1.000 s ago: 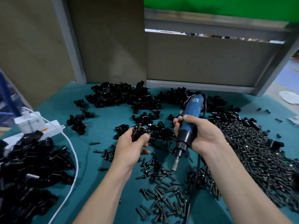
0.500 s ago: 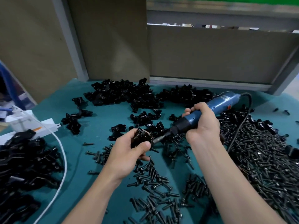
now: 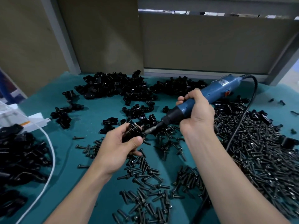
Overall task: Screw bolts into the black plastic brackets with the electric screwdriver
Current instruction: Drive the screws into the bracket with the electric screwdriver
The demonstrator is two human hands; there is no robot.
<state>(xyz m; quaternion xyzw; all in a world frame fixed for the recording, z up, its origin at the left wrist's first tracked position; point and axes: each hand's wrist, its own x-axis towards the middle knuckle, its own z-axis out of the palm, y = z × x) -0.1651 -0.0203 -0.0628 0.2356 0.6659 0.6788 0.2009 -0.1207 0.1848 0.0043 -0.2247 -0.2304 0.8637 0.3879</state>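
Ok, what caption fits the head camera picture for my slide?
The left hand holds a black bracket while the right hand aims the blue electric screwdriver at it.

Factory assembly station, heaped bolts (image 3: 258, 151), piled black brackets (image 3: 113, 86), teal mat (image 3: 95, 113)

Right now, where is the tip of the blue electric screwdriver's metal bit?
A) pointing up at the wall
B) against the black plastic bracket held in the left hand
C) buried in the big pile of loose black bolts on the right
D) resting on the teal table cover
B: the right hand grips the blue electric screwdriver slanting down to the left, and its metal bit meets the black plastic bracket that the left hand holds.
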